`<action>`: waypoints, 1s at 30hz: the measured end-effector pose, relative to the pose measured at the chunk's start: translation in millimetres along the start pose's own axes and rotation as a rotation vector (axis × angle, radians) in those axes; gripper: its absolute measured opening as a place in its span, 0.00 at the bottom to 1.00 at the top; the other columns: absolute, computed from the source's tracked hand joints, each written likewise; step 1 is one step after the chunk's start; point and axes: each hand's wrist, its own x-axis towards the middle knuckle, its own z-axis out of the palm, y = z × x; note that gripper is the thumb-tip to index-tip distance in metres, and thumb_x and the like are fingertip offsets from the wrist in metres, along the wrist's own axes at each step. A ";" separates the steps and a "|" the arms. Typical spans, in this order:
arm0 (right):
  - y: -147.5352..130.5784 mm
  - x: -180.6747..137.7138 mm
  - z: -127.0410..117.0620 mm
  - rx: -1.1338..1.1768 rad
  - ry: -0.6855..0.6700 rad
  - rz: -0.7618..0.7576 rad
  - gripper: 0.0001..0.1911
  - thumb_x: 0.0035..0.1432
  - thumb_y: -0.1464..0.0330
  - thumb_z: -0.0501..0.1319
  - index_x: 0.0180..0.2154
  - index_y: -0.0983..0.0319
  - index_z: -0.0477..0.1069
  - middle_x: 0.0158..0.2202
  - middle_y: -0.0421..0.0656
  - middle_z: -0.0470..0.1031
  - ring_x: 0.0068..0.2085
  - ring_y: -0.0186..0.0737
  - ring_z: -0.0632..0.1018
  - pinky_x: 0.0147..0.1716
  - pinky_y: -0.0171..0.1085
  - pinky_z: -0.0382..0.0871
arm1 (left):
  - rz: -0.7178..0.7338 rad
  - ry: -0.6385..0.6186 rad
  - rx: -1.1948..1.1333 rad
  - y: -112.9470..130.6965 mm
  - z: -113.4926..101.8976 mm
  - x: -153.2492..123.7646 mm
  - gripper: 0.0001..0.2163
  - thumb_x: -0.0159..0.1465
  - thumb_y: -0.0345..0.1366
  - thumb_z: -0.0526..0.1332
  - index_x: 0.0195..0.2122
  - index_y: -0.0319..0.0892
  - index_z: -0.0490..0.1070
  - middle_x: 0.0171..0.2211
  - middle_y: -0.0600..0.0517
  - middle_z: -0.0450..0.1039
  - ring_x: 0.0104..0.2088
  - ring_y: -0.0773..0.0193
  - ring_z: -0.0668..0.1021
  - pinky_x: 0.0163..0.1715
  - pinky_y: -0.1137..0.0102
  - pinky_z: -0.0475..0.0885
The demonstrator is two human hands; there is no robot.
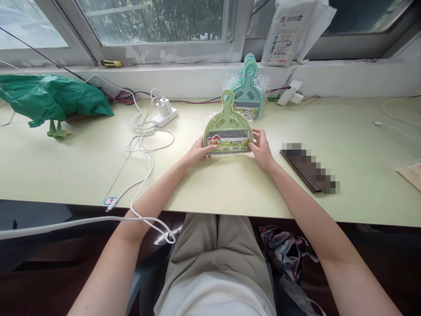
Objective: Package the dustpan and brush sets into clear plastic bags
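Note:
A green mini dustpan and brush set (228, 125), wrapped in clear plastic with a printed label across its bristles, stands upright over the table with its handle up. My left hand (199, 151) grips its lower left edge, thumb in front. Around the lower right edge, my right hand (261, 147) is closed, its thumb also at the front. Right behind it, a row of similar wrapped sets, the front one a teal dustpan (247, 90), leans near the wall. Part of that row is hidden by the green one.
White charging cables (144, 149) tangle on the left beside a power strip (165, 117). A phone (302, 169) lies to the right. At far left is a green plastic bag (54, 98). On the sill sit a yellow-handled tool (112, 63) and a white package (284, 35).

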 end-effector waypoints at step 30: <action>-1.4 -1.3 0.6 0.030 0.025 0.015 0.27 0.50 0.61 0.66 0.50 0.51 0.59 0.48 0.42 0.73 0.43 0.43 0.78 0.41 0.45 0.78 | 0.072 0.000 -0.016 1.1 4.7 1.4 0.14 0.57 0.34 0.55 0.45 0.39 0.60 0.40 0.47 0.76 0.21 0.68 0.78 0.15 0.76 0.64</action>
